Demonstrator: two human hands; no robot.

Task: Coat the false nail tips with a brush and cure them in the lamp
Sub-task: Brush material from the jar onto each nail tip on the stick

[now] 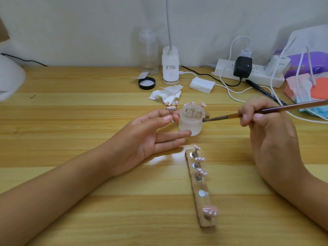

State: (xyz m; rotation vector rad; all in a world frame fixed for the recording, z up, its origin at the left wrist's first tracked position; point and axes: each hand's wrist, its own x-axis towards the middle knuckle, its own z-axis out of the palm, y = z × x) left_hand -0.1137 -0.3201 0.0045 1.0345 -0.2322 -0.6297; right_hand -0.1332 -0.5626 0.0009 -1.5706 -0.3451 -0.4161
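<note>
Currently we hold one nail tip (170, 108) on its little stand, pinched between the thumb and forefinger of the left hand (140, 144), just left of the frosted jar (190, 123). That grip is narrow and closed on the stand, while the other fingers lie straight toward the jar's foot. The brush (284, 109) sits in the right hand (271, 135), held like a pen in a closed grip, with its bristles resting on the jar's right rim.

We judge this to be the loading step: gel is being picked up or wiped off at the rim, and the coat on the held tip is not yet laid. The next move calls for carrying the bristles across the jar to the tip without a drop falling. We then need to steady the left hand and stroke along the tip while keeping gel off the stand and our fingers.

Nearer to us on the bench (142, 219) lies a wooden strip (206, 205) with four pink tips standing on it. One bare magnet (201, 193) shows between the third and the last, probably the held tip's place. More pink tips stand behind the jar, their holder mostly hidden.

Farther back are a black lid (147, 83), crumpled tissue (166, 95) and a power strip (248, 75). A white rounded shape (8, 80) at the left edge is blurred; we cannot tell whether it is the curing lamp.
</note>
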